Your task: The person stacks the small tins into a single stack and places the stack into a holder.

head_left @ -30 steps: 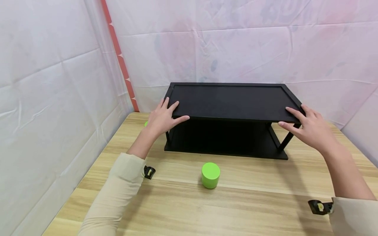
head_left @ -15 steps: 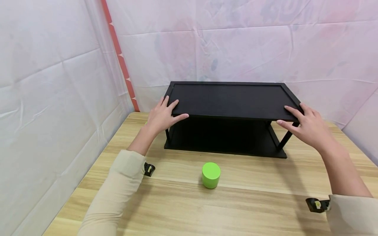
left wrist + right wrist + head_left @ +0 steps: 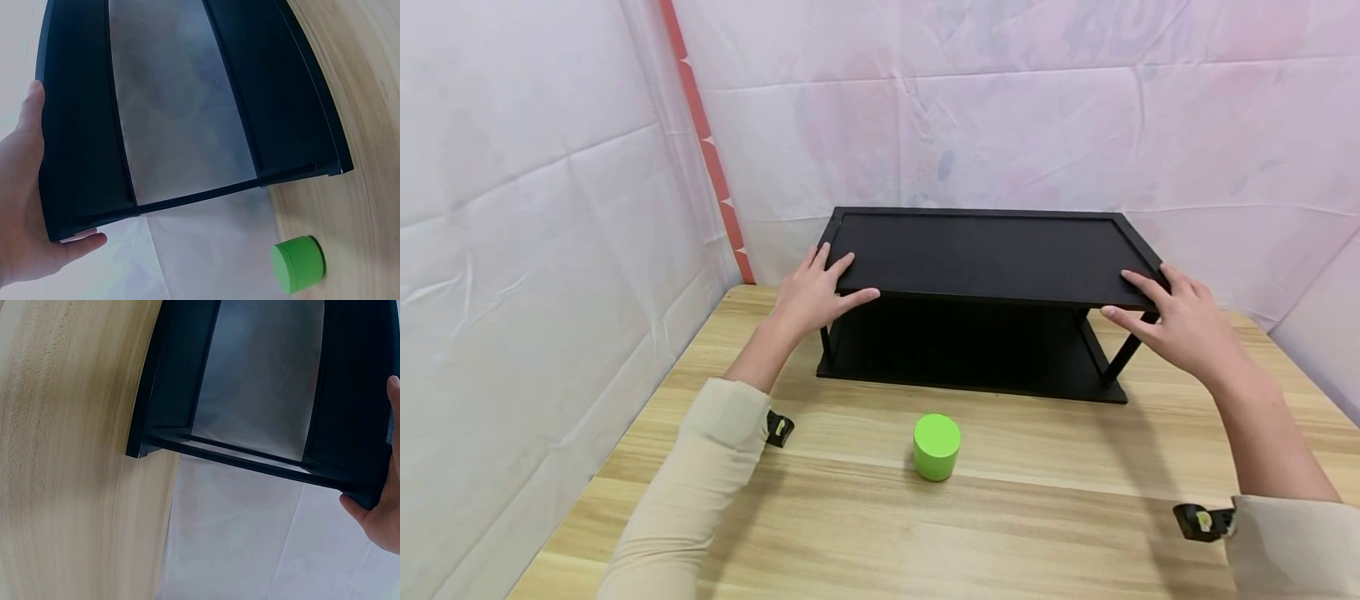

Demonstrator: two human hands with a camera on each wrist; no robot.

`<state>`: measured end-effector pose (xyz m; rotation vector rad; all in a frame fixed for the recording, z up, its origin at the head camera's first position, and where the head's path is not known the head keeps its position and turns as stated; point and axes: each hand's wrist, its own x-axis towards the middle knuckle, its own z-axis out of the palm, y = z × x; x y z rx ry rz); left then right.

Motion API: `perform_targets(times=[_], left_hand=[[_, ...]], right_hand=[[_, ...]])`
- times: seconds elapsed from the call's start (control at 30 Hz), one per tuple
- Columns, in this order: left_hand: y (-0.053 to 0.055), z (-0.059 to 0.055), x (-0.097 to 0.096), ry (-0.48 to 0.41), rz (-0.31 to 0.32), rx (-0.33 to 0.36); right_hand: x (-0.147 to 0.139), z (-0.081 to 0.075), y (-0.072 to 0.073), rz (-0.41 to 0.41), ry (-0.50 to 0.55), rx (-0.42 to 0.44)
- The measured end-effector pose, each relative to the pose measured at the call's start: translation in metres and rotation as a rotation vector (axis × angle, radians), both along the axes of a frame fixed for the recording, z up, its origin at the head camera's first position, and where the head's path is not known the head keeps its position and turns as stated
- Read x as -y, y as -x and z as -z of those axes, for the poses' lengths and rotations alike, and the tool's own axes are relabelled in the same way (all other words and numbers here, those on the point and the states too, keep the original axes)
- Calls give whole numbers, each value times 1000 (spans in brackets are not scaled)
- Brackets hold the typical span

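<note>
A black two-tier shelf (image 3: 985,254) stands on the wooden table, its top board raised on side posts above a lower board (image 3: 955,387). My left hand (image 3: 808,296) holds the top board's near left corner, fingers over the side and thumb along the front edge. At the near right corner my right hand (image 3: 1191,325) holds it the same way. Fingers of the left hand (image 3: 22,200) reach past the board's end in the left wrist view. Only part of the right hand (image 3: 382,519) shows in the right wrist view. A green round container (image 3: 936,447) stands in front of the shelf.
White cloth walls (image 3: 542,275) rise at the left and behind the shelf, with a red stripe (image 3: 709,158) near the corner. The wooden table (image 3: 865,533) extends in front. A sliver of something green shows behind the left wrist.
The shelf and both hands have shifted very slightly, the right side a little to the left. Both hands stay on the corners. The green container stands where it was.
</note>
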<state>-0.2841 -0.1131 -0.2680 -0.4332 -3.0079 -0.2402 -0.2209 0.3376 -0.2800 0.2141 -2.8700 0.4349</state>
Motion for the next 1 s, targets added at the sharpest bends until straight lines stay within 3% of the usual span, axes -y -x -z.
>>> perform_targets(times=[1.0], left_hand=[[4, -1, 0, -1, 2, 8]], right_hand=[[1, -1, 2, 1, 13, -15]])
